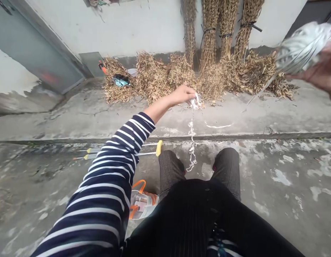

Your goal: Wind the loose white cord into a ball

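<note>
My left hand (pixel 182 95), at the end of a striped sleeve, is closed in a pinch on a bunched white string (pixel 192 141). A crinkled, knotted length of it hangs down between my knees, and a loose white end lies off to the right. Up at the right edge, my right hand (pixel 322 69) grips a large wound ball of white string (pixel 302 44), slightly smeared by motion. A thin strand (pixel 262 92) trails from the ball down to the left, towards the concrete. The two hands are spread wide apart.
Dry plant stalks (pixel 157 76) lie heaped along the wall, with tied upright bundles (pixel 208 35) behind. A concrete step edge (pixel 262 136) crosses before my knees. Metal poles with a yellow end piece (pixel 159 148) and a clear bag with orange handles (pixel 148 205) lie left.
</note>
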